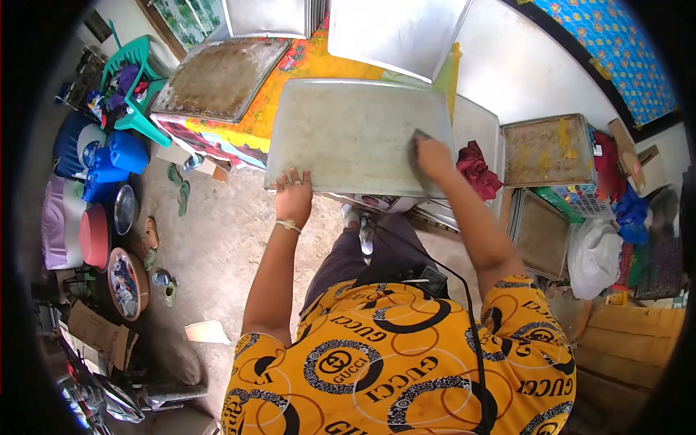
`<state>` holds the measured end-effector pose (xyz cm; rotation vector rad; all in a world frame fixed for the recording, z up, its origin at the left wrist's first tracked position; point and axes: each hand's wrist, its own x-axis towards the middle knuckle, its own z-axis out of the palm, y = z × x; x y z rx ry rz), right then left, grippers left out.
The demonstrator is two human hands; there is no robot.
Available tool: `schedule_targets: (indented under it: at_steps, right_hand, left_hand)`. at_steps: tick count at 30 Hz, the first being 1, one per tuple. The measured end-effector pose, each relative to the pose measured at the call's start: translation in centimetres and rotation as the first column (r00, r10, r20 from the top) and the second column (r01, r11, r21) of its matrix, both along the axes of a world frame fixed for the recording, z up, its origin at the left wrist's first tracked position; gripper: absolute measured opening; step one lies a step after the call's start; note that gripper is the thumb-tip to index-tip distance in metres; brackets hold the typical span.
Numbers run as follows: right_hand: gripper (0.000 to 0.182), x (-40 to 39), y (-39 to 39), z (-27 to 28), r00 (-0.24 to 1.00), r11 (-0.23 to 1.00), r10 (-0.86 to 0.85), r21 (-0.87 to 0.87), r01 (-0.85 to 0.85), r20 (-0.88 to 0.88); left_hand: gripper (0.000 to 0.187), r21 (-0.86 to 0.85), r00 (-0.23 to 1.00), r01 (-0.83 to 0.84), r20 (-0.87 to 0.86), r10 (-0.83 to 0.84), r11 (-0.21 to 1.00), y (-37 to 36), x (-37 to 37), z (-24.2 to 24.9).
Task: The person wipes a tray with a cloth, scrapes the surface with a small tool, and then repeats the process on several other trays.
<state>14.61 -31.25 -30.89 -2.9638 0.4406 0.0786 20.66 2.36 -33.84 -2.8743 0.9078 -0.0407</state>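
Note:
A large grey metal tray (348,123) lies in front of me at the table's near edge, its surface dull and lightly stained. My left hand (292,196) holds the tray's near left edge, fingers over the rim. Over the right part of the tray, my right hand (433,161) is closed on a dark flat piece (419,139), blurred, whose kind I cannot make out. A crumpled dark red cloth (476,172) lies just right of that hand. Farther left on the table is a brown-stained tray (221,78).
Shiny trays (395,32) stand upright behind the table's orange flowered cloth (312,64). On the right, a stained tray (547,154) tops a crate near a white plastic bag (596,257). A green chair (134,80), blue jug (129,151) and basins stand left; sandals lie on the floor.

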Motion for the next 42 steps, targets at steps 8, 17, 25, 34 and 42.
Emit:
schedule_targets:
  at_steps: [8,17,25,34,42]
  right_hand:
    - [0.045,-0.3,-1.9,4.2,0.989,0.987,0.033,0.148,-0.055,0.142]
    - [0.046,-3.6,-3.4,4.8,0.942,0.965,-0.201,0.219,0.144,0.268]
    - [0.036,-1.0,-6.7,5.5,0.888,0.933,-0.359,0.087,0.35,0.287]
    - [0.02,2.1,-6.2,3.5,0.934,0.935,-0.348,-0.042,0.352,0.084]
    - [0.02,3.6,15.6,-0.2,0.93,0.927,0.366,0.081,-0.367,0.03]
  left_hand:
    - [0.056,-0.152,0.997,-0.009,-0.074,-0.002,0.988,-2.2,-5.3,1.6]
    - [0.078,-0.382,0.512,-0.85,-0.762,0.396,0.363,14.9,-16.0,-15.9]
    - [0.055,0.317,-0.336,-0.941,-0.855,-0.396,0.114,13.2,-21.0,-8.5]
    - [0.052,-0.44,0.472,-0.88,-0.853,-0.223,-0.179,8.9,-2.8,-1.2]
    - [0.039,-0.341,0.325,-0.937,-0.78,-0.534,-0.073,3.7,-1.9,-0.5]
